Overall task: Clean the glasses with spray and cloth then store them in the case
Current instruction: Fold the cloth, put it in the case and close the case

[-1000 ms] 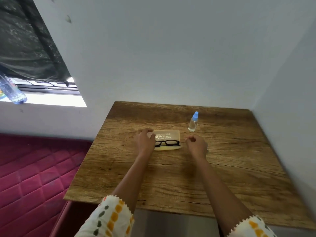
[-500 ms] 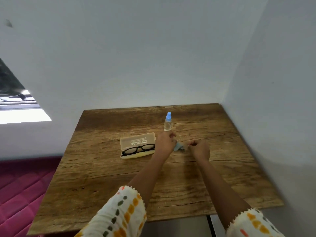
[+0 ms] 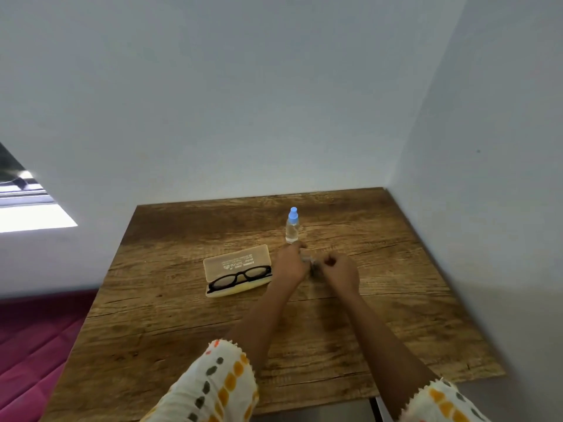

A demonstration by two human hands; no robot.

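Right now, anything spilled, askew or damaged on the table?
Nothing stands out. The spray bottle stands upright, the glasses lie in the open case, and the left hand and right hand hold the cloth between them. No spill shows on the wooden table.

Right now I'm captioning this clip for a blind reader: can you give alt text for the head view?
The left hand and right hand meet on a wooden table, pinching a small grey cloth between them, near an upright spray bottle. To their left, black glasses lie in an open case.
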